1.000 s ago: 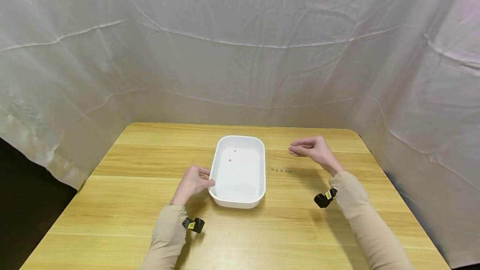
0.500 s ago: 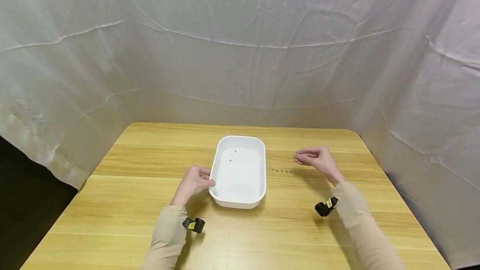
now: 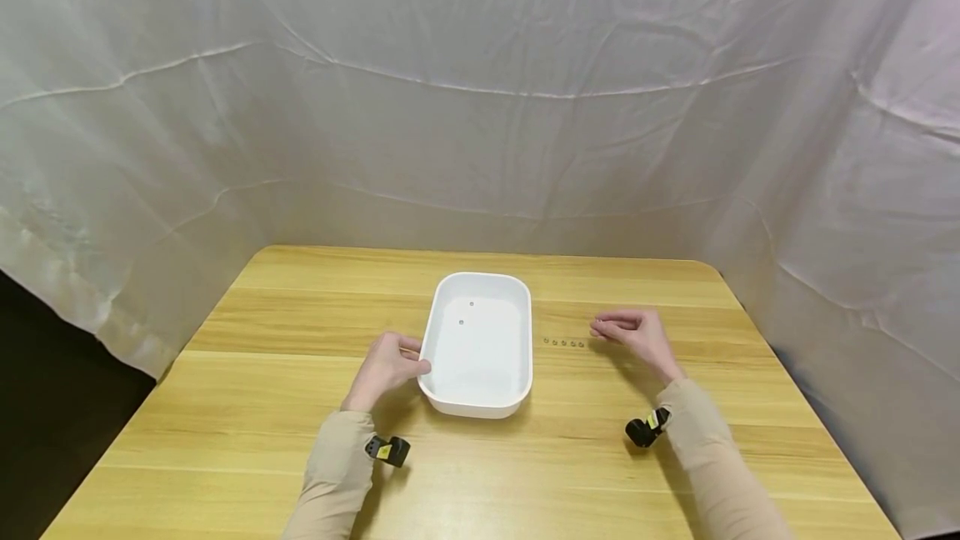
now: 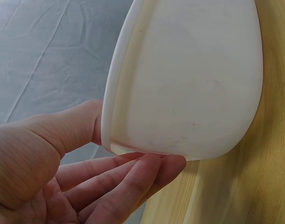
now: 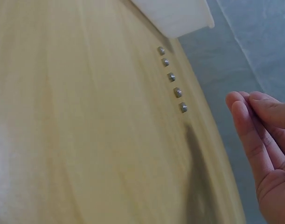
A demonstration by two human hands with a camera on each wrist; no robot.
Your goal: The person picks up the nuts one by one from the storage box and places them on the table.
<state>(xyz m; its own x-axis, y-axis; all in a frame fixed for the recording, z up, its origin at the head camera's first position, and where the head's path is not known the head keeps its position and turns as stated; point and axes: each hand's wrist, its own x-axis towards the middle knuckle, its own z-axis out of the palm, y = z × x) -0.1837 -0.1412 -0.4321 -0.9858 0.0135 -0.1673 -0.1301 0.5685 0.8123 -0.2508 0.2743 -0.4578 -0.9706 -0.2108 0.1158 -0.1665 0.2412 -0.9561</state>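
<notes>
A white rectangular tub (image 3: 480,365) with rounded corners stands on the wooden table, with two small metal nuts (image 3: 461,322) on its floor. My left hand (image 3: 386,367) grips its near left side, thumb over the rim and fingers against the outside wall, as the left wrist view also shows. Right of the tub lies a row of several small metal nuts (image 5: 171,77). My right hand (image 3: 637,338) hovers just past the right end of that row, thumb and fingertips (image 5: 242,112) brought together. Whether anything small sits between these tips is hidden.
The wooden table (image 3: 247,407) reaches back to a pale grey curtain (image 3: 480,148) that hangs behind and at both sides. Each wrist carries a small black camera (image 3: 642,430). A dark area (image 3: 60,390) shows past the table's left edge.
My right hand has come down towards the table, slightly to the right, its fingertips still together. The left hand, the tub and the row of nuts stay where they were.
</notes>
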